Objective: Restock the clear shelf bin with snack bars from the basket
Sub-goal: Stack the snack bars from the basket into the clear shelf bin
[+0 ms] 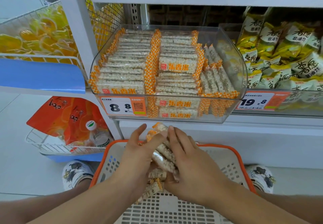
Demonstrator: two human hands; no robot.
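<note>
The clear shelf bin [232,63] sits on the shelf ahead, filled with rows of puffed-rice snack bars [176,66] in orange-checked wrappers. Below it is the grey basket with an orange rim [234,152]. Over the basket, my left hand [139,154] and my right hand [187,157] hold a bundle of snack bars [164,150] between them, pressed from both sides. A few more bars [155,183] lie in the basket under my hands.
Price tags 8.8 [122,107] and 19.8 [253,102] hang on the shelf front. Yellow snack bags [279,54] fill the bin to the right. A wire rack with an orange bag and a bottle [70,127] stands at the left. My shoes flank the basket.
</note>
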